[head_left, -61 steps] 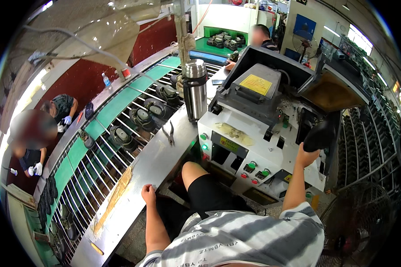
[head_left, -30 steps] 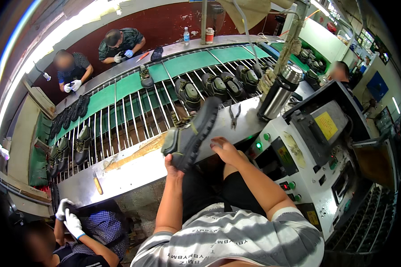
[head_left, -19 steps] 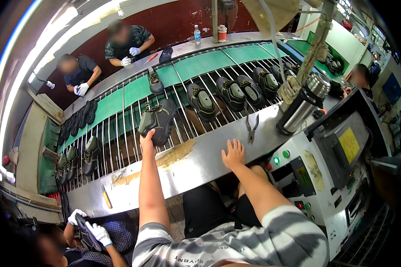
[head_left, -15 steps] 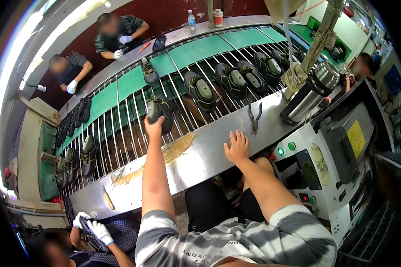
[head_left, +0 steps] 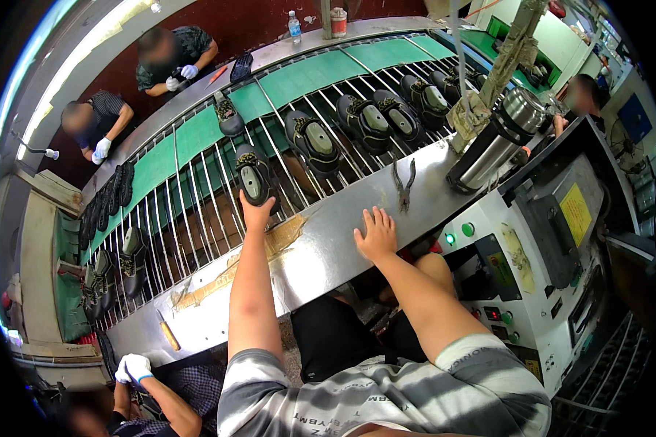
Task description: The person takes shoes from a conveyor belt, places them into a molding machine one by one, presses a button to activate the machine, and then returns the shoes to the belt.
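The left hand (head_left: 256, 211) holds a black shoe with a grey-green lining (head_left: 251, 176), its fingers closed on the heel, above the near edge of a rack of parallel metal rods (head_left: 182, 197). The right hand (head_left: 377, 234) lies palm down on the smooth silver metal counter (head_left: 321, 251), fingers spread and open, just beside dark metal pliers (head_left: 404, 188).

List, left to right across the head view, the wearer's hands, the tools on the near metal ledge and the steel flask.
Yellow-handled tool → left hand, gripping a dark shoe → right hand, fingers spread → pliers → steel flask.
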The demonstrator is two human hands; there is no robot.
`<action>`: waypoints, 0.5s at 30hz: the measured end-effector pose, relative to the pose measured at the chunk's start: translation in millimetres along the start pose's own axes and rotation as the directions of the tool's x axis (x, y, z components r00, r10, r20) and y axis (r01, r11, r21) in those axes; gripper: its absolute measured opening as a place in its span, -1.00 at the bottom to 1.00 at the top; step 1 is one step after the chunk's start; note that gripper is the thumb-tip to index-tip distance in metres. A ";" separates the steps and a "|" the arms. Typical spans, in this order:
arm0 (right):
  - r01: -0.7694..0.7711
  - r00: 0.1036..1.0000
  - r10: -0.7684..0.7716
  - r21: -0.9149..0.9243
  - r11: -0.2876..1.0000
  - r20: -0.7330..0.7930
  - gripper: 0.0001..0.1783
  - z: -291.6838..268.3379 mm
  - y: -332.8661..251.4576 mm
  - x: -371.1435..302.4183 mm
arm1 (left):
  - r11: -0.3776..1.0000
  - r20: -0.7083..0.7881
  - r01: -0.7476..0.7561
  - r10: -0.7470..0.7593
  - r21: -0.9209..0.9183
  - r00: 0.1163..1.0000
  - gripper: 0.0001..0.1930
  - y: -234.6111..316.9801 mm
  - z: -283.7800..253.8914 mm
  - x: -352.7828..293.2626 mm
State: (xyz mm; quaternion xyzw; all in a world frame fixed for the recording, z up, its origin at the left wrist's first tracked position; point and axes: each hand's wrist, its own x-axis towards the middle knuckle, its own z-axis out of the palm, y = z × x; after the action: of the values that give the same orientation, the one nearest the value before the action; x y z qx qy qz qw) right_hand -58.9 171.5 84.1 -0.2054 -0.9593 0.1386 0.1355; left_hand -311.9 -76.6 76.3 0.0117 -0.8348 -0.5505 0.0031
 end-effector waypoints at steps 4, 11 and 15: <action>-0.039 0.999 0.040 -0.015 0.999 0.029 -0.31 -0.7 3.0 -1.1 | 0.959 -0.018 -0.129 0.138 0.252 0.990 -0.25 6.5 0.9 -58.5; -0.045 0.999 0.045 0.026 0.999 0.021 -0.31 -1.7 2.2 -3.6 | 0.677 0.142 -0.409 0.414 0.612 0.899 -0.43 11.5 37.5 -205.6; -0.031 0.999 0.031 0.020 0.999 0.018 -0.31 -3.5 -0.3 -4.5 | 0.683 0.112 -0.392 0.417 0.616 0.902 -0.48 8.9 37.6 -209.4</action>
State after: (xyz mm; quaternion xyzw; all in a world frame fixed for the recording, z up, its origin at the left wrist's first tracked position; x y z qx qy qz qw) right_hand -53.9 170.1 86.5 -0.2175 -0.9557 0.1524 0.1268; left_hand -103.3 -33.8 71.2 -0.1621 -0.9505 -0.2272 0.1363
